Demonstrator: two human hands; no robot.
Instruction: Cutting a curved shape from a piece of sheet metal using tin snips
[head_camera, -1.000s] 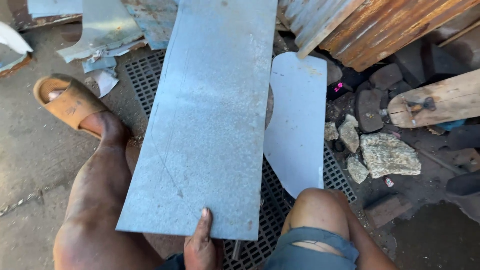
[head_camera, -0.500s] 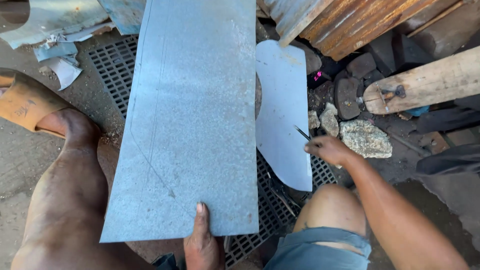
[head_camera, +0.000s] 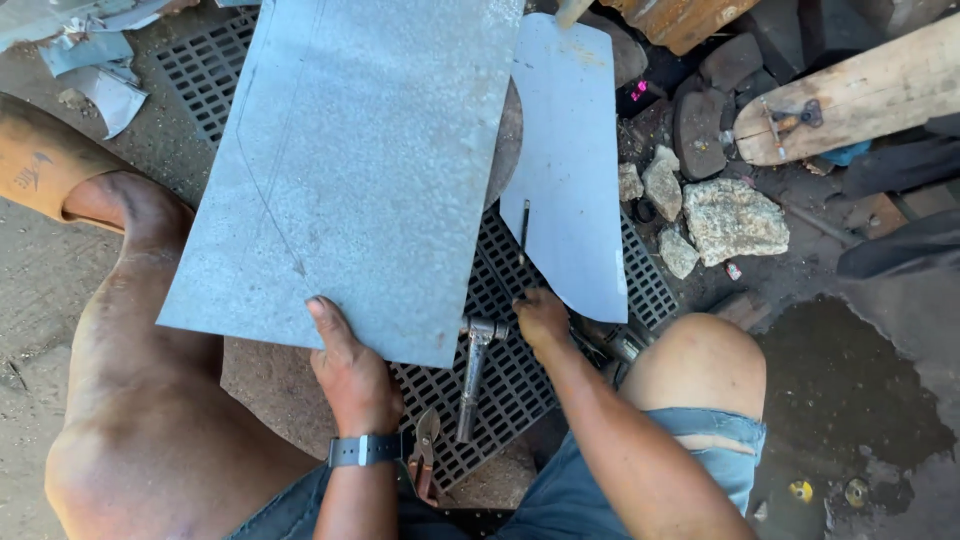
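On the floor grate (head_camera: 520, 370), the left hand (head_camera: 350, 370) pinches the metal sheet's (head_camera: 360, 170) edge. Her right hand (head_camera: 540, 318) has come down, now closed around a thin rod (head_camera: 523, 235), ready for marking.

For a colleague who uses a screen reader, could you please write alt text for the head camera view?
Seen from above, a seated person's left hand holds the near edge of a large galvanised metal sheet, while the right hand holds a thin dark rod over a black floor grate. A hammer lies on the grate, with a smaller cut sheet and stones to the right.

We see the metal sheet (head_camera: 360, 170) cut off at the top edge, hiding most of the grate (head_camera: 500, 370).
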